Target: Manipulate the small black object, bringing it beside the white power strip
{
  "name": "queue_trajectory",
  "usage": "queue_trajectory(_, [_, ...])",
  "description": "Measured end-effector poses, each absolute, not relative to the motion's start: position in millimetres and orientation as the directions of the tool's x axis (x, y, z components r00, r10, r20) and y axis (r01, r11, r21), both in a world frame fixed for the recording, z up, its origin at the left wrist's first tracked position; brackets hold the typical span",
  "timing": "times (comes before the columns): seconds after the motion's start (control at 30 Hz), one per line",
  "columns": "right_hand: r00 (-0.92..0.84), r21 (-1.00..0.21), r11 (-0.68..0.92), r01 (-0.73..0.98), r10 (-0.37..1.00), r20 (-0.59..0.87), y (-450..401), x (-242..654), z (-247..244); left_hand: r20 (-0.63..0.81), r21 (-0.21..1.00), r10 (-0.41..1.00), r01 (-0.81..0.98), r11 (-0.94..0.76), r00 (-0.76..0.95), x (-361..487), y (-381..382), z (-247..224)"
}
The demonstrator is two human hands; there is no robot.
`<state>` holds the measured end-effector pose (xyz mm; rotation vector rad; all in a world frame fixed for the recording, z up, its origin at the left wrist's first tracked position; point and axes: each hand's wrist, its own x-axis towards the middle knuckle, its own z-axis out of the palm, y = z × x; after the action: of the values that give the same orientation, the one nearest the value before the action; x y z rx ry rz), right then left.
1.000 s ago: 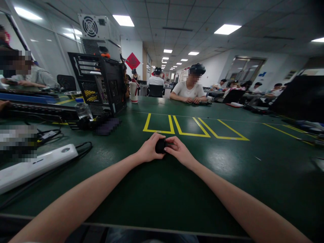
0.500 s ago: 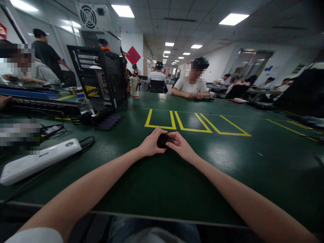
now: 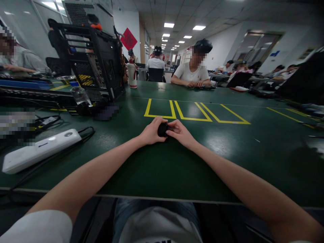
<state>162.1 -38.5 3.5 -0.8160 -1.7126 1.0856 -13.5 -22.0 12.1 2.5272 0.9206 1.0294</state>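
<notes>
A small round black object (image 3: pixel 162 129) is between my two hands, above the green table (image 3: pixel 162 168) and just in front of the yellow tape outlines (image 3: pixel 192 118). My left hand (image 3: pixel 153 131) wraps round it from the left, thumb below and fingers above. From the right, the fingertips of my right hand (image 3: pixel 179 133) pinch at its edge. Whether they hold a separate small part cannot be made out.
On the left lie a white power strip (image 3: pixel 42 150) with black cables and a clear bottle (image 3: pixel 79 94). Behind them stands a black computer case (image 3: pixel 97 64). A white cup (image 3: pixel 132 75) is beside it. A person (image 3: pixel 193 69) sits across the table.
The camera view has tilted down, so the table and both hands appear higher in the picture. Both hands keep nearly the same grip on the black object.
</notes>
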Motion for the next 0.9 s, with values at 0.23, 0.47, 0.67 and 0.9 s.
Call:
queue_trajectory(0.23, [-0.366, -0.894, 0.432, 0.115, 0.855, 0.366, -41.7, 163.0, 4.6, 0.512, 0.464, 0.653, 0.460, -0.757, 0.559, -13.6, -21.9, 13.7])
queue_trajectory(0.47, [-0.329, -0.936, 0.350, 0.045, 0.890, 0.316, -42.7, 163.5, 5.8, 0.537, 0.447, 0.639, 0.457, -0.769, 0.551, -13.1, -20.8, 11.5])
queue_trajectory(0.67, [-0.320, -0.916, 0.377, 0.138, 0.892, 0.319, -40.4, 163.9, 4.8, 0.530, 0.444, 0.638, 0.458, -0.770, 0.559, -13.0, -19.7, 11.5])
queue_trajectory(0.9, [-0.331, -0.921, 0.384, 0.061, 0.879, 0.344, -41.9, 162.9, 5.1, 0.528, 0.452, 0.645, 0.461, -0.764, 0.552, -13.4, -21.6, 12.7])
